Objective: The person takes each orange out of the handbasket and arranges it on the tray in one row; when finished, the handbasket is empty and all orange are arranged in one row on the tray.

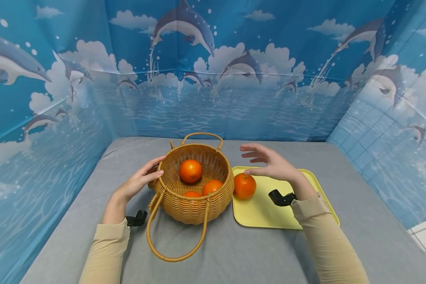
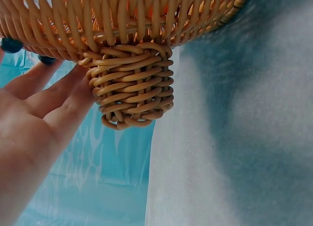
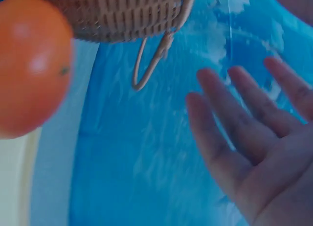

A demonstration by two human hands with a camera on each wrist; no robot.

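Note:
My left hand (image 1: 136,184) rests against the left side of a wicker basket (image 1: 189,215), its thumb at the rim. In the left wrist view its fingers lie extended along the woven side, beside a short woven projection (image 2: 132,89). Inside the basket lie an orange (image 1: 190,170) at the back and two others near the front wall, partly hidden by it. My right hand (image 1: 269,163) hovers with fingers spread and holds nothing. Just below its thumb, one more orange (image 1: 245,186) sits at the tray's left edge, close beside the basket.
A pale yellow tray (image 1: 266,215) lies to the right of the basket on a grey cloth-covered table (image 1: 241,256). One basket handle (image 1: 174,259) hangs toward the front; the other stands up at the back. A dolphin-print curtain (image 1: 216,106) encloses the back and sides.

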